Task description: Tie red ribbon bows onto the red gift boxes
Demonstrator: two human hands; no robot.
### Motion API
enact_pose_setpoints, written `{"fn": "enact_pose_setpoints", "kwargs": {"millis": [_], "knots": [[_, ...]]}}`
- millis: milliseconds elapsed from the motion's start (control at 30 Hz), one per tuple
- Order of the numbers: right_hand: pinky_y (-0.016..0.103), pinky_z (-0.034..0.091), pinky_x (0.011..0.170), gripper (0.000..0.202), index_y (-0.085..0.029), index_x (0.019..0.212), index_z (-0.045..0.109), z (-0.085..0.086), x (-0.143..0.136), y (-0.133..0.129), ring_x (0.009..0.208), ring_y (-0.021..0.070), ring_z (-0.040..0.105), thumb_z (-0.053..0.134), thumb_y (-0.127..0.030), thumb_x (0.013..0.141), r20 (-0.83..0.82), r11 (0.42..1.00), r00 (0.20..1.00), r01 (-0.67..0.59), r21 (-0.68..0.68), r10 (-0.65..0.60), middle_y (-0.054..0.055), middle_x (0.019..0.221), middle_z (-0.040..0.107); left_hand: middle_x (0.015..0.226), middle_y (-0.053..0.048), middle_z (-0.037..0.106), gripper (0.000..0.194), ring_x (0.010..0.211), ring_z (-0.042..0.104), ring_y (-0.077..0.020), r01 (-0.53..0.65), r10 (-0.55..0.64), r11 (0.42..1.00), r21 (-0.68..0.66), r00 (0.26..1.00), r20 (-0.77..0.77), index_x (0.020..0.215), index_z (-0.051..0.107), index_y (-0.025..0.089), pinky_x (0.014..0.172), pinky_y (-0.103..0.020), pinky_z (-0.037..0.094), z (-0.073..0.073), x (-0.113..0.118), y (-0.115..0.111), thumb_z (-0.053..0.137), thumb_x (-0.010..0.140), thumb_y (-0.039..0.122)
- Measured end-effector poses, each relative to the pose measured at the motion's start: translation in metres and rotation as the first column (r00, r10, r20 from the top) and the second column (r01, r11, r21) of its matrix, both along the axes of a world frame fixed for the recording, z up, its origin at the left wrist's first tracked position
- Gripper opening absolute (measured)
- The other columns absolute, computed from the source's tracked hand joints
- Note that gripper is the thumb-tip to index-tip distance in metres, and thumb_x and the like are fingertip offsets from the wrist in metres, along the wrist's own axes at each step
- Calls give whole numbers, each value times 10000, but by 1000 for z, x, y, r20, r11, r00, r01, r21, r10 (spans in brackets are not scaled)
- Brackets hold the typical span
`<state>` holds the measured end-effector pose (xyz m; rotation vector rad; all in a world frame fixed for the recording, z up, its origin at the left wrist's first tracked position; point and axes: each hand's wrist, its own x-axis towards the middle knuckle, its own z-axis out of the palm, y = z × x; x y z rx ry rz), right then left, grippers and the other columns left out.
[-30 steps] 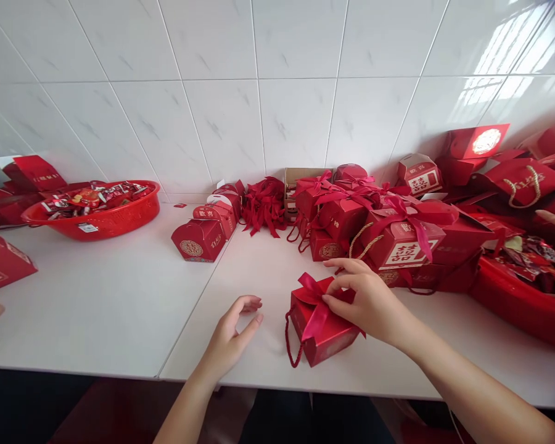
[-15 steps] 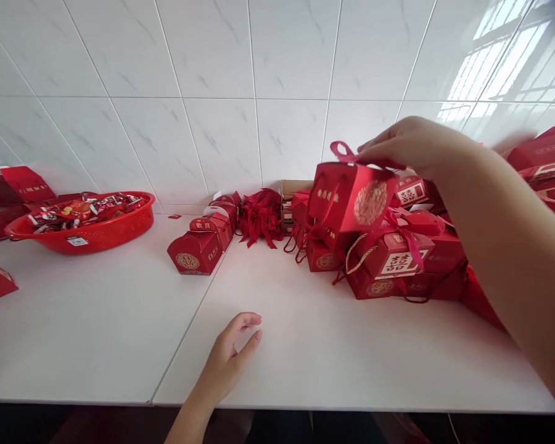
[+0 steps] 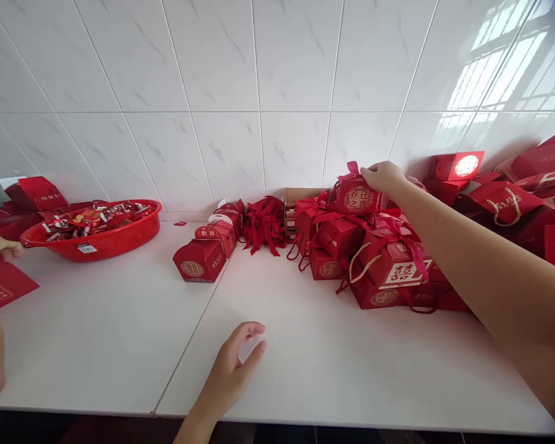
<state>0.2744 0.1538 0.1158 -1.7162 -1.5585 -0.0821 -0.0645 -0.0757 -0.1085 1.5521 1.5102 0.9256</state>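
My right hand (image 3: pixel 383 177) reaches to the back of the table, its fingers closed at the top of a red gift box (image 3: pixel 355 198) with a gold emblem and a ribbon bow. This box sits on or just above a stack of similar red boxes (image 3: pixel 340 237); the exact contact is hidden. My left hand (image 3: pixel 234 365) rests near the table's front edge with thumb and fingers apart and nothing between them. Nearest to it on the table are a row of red boxes (image 3: pixel 198 259) and a heap of red ribbons (image 3: pixel 264 225).
A red plastic basin (image 3: pixel 134 231) of wrapped sweets stands at the left on the white table (image 3: pixel 120 333). Another person's hand (image 3: pixel 4 246) holds a red box (image 3: pixel 9 280) at the far left. More red boxes (image 3: pixel 504 203) pile up at right, before the tiled wall (image 3: pixel 296 55).
My right hand has lowered the gift box toward the back of the stack. My left hand has kept its pose. The other person's hand and red box have come further into view at left.
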Motion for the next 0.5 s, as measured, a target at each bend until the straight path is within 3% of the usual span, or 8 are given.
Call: {"fn": "enact_pose_setpoints", "kwargs": {"millis": [133,233,300,400,500], "knots": [[590,359,930,390,-101,1170,608,3,-12,-34,1170,337,493,497,-361,901,-64,990,998,-3,138,12,230,1278,518,1214,-107,581,341,1184,530,-281,-82,79,996,29,993,82,1065,575,238,936,-402,477,6,-6,7,587,806,459],[533,340,1029,351,-185,1209,589,-10,-30,-79,1292,327,396,531,-310,886,-19,929,993,-100,355,114,172,1382,430,1267,-124,525,422,1235,484,-294,-225,221,969,101,974,56,1098,520,227,927,-417,485,15,-29,27,629,761,456],[522,349,1050,335,-196,1189,594,-27,-41,-112,1310,331,384,558,-286,868,69,856,968,-245,456,241,156,1380,432,1338,-132,460,529,1302,411,-298,-364,369,908,209,929,14,1171,462,226,966,-432,460,23,-52,51,655,736,456],[531,316,1089,297,-206,1139,591,-64,-57,-154,1323,330,373,572,-268,848,188,728,894,-441,525,406,137,1369,442,1400,-171,381,777,1335,359,-332,-614,655,727,307,754,-44,1264,398,188,1077,-482,353,35,-89,94,754,627,454],[534,355,1063,332,-236,1171,545,-114,-69,-175,1333,332,348,553,-206,840,237,703,790,-612,361,566,127,1413,381,1444,-253,273,1081,1383,233,-433,-684,721,677,273,691,-56,1342,296,132,1113,-581,242,39,-113,129,845,476,473]]}}
